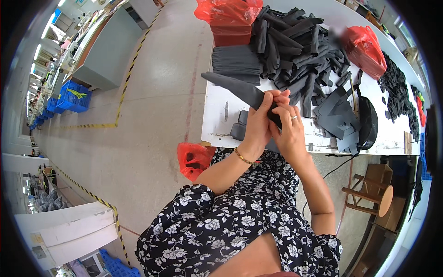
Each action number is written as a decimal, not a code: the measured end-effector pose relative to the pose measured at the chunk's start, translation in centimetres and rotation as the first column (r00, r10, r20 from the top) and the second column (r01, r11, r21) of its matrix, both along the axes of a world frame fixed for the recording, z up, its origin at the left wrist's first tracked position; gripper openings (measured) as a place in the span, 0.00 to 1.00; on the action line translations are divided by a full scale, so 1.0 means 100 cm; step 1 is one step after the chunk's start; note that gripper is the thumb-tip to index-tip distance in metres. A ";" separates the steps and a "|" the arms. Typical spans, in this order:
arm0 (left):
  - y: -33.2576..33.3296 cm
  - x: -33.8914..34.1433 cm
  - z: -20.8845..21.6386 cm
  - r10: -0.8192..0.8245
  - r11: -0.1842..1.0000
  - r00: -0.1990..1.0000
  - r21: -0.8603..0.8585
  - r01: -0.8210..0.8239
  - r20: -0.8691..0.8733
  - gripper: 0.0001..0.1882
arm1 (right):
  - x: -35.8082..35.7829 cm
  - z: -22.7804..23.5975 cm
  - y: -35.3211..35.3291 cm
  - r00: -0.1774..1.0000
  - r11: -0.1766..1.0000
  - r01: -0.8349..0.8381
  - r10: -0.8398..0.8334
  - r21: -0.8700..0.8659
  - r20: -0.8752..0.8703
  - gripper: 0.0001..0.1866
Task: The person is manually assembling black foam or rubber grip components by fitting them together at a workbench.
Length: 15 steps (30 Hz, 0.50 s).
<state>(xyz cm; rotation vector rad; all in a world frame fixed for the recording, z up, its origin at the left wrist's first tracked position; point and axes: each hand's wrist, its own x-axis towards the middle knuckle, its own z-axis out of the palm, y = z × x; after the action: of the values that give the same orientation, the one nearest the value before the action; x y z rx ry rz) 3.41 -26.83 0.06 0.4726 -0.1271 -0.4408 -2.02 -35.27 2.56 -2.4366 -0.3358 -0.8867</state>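
Observation:
A long dark grey fabric piece point(236, 87), folded into a narrow tube, is held above the table's front edge. My left hand point(260, 117) wraps round its middle, the far end sticking out to the upper left. My right hand point(288, 127), with a ring on one finger, closes on its near end; the fingertips partly hide the cloth. Behind my hands lies a heap of similar rolled dark pieces point(290, 41). Beside the heap sits a neat stack of flat dark pieces point(236, 63). Small folded dark pieces point(239, 127) lie by my left wrist.
On the white table point(217, 104) stand a red plastic bag point(228, 14) and another red bag point(365, 51). Loose flat grey pieces point(336, 115) lie beside a black rounded object point(368, 122). A wooden stool point(383, 201) is at the lower right, and a red bag point(191, 159) hangs low at left.

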 end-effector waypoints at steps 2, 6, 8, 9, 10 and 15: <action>0.009 0.008 0.006 0.027 0.999 0.999 0.038 -0.027 0.022 0.15 | -0.007 0.004 -0.003 0.998 0.999 0.037 -0.038 -0.023 -0.046 0.21; 0.012 0.009 0.011 0.080 0.994 0.996 0.072 -0.082 0.039 0.15 | -0.021 -0.005 -0.021 0.998 0.999 0.015 -0.017 -0.038 -0.066 0.17; 0.004 0.004 0.013 0.087 0.995 0.995 0.050 -0.089 0.054 0.15 | -0.019 -0.002 -0.022 1.000 0.998 -0.021 0.022 -0.052 0.023 0.13; 0.004 0.003 0.013 0.083 0.995 0.995 0.048 -0.085 0.051 0.15 | -0.019 -0.001 -0.022 1.000 0.998 -0.017 0.018 -0.054 0.020 0.13; 0.006 0.005 0.013 0.085 0.994 0.996 0.066 -0.086 0.012 0.15 | -0.017 -0.002 -0.022 0.999 0.998 -0.034 0.035 -0.044 0.016 0.13; 0.019 0.030 0.003 0.224 0.966 0.974 0.126 -0.226 0.032 0.17 | -0.033 -0.009 -0.025 0.998 1.000 -0.019 0.018 -0.006 -0.056 0.12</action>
<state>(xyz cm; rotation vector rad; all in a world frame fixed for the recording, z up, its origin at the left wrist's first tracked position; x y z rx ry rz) 6.45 -24.92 0.33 0.6107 -0.0609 -0.2225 -5.27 -37.80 1.71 -2.4549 -0.3403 -0.8088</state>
